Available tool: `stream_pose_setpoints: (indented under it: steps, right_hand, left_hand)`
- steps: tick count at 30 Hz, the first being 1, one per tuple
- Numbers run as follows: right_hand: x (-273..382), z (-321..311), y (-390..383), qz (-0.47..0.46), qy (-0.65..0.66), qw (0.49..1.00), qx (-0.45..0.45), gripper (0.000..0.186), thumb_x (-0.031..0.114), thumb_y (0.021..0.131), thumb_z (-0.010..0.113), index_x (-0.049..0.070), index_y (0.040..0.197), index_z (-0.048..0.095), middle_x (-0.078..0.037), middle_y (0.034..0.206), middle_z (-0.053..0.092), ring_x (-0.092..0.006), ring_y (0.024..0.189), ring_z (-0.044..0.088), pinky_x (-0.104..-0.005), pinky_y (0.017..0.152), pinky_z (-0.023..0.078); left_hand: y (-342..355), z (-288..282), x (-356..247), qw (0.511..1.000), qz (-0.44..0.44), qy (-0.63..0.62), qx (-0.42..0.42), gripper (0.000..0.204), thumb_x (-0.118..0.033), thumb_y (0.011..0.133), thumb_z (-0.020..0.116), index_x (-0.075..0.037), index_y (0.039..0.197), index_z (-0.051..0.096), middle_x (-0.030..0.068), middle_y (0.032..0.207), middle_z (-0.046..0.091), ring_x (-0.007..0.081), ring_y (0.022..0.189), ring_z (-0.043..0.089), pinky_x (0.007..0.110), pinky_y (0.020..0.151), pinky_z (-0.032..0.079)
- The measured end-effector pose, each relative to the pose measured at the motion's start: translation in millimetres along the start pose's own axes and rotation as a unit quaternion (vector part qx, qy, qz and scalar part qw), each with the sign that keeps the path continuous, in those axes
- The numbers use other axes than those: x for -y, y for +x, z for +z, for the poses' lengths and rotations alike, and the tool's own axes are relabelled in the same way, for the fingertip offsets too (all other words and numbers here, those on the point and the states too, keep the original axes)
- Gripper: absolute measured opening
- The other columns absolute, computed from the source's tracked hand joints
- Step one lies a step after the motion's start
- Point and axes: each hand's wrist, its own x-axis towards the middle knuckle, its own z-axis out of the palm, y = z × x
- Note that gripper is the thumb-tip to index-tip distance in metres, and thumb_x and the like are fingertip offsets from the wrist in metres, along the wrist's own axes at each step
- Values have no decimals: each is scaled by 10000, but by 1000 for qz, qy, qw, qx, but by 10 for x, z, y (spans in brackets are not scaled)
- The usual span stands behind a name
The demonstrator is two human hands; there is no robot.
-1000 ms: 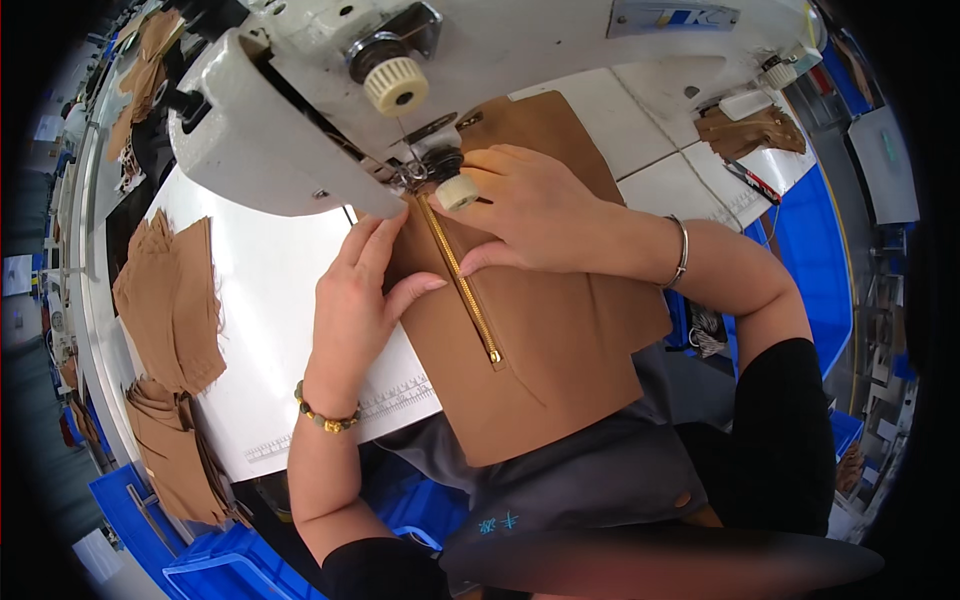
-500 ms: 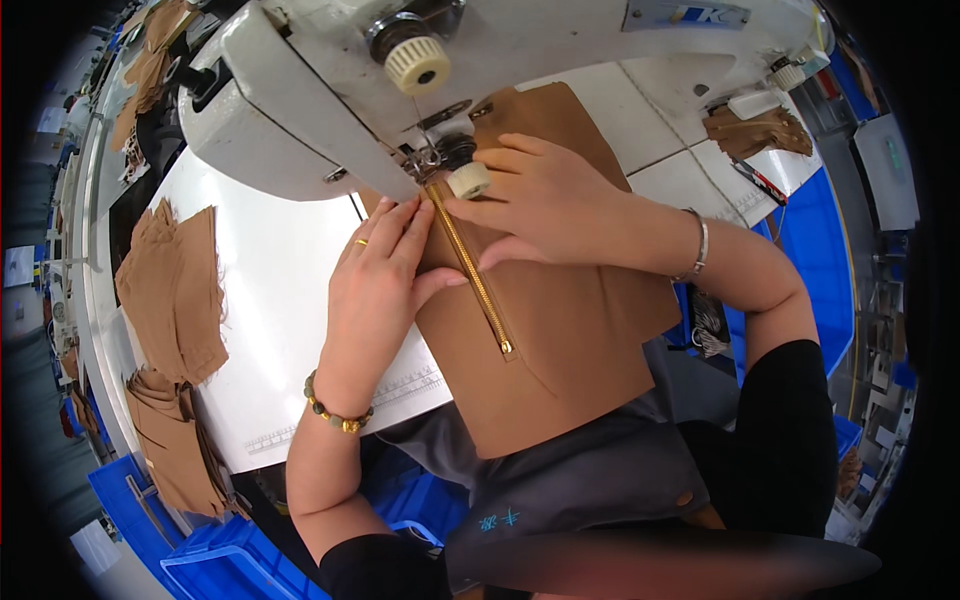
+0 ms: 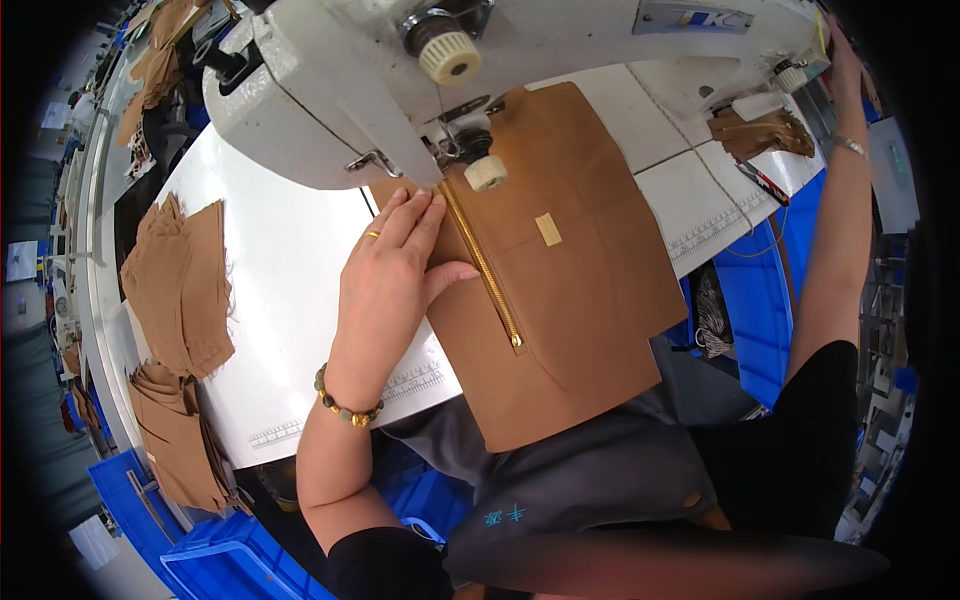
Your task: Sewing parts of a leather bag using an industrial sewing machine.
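My left hand (image 3: 392, 262) lies flat with its fingers stretched out on a brown leather-like panel (image 3: 590, 300), just left of a gold zipper (image 3: 482, 270). The zipper runs from beneath the sewing machine's (image 3: 310, 110) presser area down to its slider, set in a long slot. A small pale yellow patch (image 3: 548, 229) shows on the panel, right of the zipper. At the far upper right my right hand (image 3: 846, 62) reaches up beside the machine's right end. Its fingers are cut off at the dark rim, so what they touch is hidden. The panel's lower end hangs over my lap.
Stacks of cut brown pieces (image 3: 185, 290) lie along the left edge of the white table (image 3: 290, 300). More brown pieces (image 3: 765, 132) with a zipper and a red-and-black tool (image 3: 762, 183) sit at the right. Blue bins (image 3: 755, 320) stand below on both sides.
My right hand has left the panel and swung up to the machine's right end, uncovering the yellow patch. My left hand stays on the panel beside the zipper. The view has shifted slightly.
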Motion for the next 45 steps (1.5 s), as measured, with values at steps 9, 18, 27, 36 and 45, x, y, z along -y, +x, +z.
stream_pose_setpoints:
  steps: [9,18,27,36,45]
  right_hand:
    - [134,519,-2111,-319,-52,945,-43,207,216,1026,638,26,1054,714,-84,1024,710,-167,903,665,-272,855,538]
    - [989,2004,-4058,-413,-187,728,516,690,544,829,733,25,1273,631,-130,1349,592,-310,1267,535,-463,1079,424]
    - [985,1973,-4086,-420,-239,672,561,871,624,783,716,13,1388,574,-124,1363,566,-306,1341,490,-541,1150,352]
    - [1015,1984,-4041,-412,-235,667,575,873,626,776,723,27,1395,578,-109,1345,588,-277,1325,515,-545,1165,343]
    - [948,2071,-3995,-429,-222,682,550,880,622,760,724,35,1399,580,-97,1281,634,-270,1290,543,-536,1155,354]
  left_hand:
    - [-27,-3,13,999,-13,-41,6,672,-319,784,818,-7,1346,624,154,1386,621,346,1327,565,405,1048,518]
    - [-69,26,29,995,-38,-82,-30,626,-317,799,826,19,1293,639,174,1342,638,354,1279,605,401,960,572]
    - [-69,42,-44,1000,-4,-27,-9,641,-315,754,827,0,1286,658,145,1356,633,348,1296,597,388,961,571]
    - [-43,22,-53,1000,10,7,-2,663,-354,746,813,-9,1292,663,130,1350,641,336,1300,590,386,1014,536]
    - [47,46,7,1000,-9,-9,-15,653,-351,734,819,-8,1272,677,117,1301,661,327,1279,604,387,1004,537]
